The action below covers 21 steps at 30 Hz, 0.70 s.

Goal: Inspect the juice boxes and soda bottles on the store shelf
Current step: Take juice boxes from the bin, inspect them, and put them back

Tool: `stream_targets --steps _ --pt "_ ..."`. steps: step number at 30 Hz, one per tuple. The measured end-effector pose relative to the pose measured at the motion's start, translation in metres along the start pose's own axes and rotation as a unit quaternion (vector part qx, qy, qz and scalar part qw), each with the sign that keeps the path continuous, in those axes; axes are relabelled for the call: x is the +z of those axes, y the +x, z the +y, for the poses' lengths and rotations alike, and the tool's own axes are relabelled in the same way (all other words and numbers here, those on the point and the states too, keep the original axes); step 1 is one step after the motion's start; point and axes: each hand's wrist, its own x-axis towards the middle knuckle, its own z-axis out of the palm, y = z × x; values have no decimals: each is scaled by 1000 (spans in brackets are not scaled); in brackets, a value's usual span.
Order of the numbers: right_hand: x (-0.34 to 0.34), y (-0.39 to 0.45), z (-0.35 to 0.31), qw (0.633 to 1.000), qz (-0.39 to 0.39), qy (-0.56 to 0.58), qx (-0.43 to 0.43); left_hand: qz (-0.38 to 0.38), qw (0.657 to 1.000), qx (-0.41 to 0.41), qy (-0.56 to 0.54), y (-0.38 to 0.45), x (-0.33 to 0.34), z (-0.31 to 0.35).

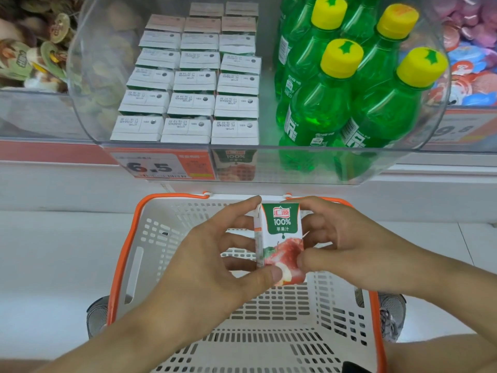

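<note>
Juice box (281, 238) upright, pinched by left hand (215, 262) and right hand (347, 246) over basket (134, 265).

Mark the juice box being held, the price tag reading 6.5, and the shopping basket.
juice box (281, 238), head view, on its printed front face.
price tag (150, 166), head view, on the large digits.
shopping basket (122, 254), head view, on its orange left rim.
</note>
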Motion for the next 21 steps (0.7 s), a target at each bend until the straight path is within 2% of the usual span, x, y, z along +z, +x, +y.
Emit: stream_targets --steps 12,19,21 --pt "-1 1 -4 996 38 72 45 -43 998 -37 -12 3 0 3" --pt "4 -3 -6 992 63 106 20 -75 995 -39 47 4 -4 7" --pt "3 -3 -5 992 64 104 10 -97 994 -47 34 3 -4 7"
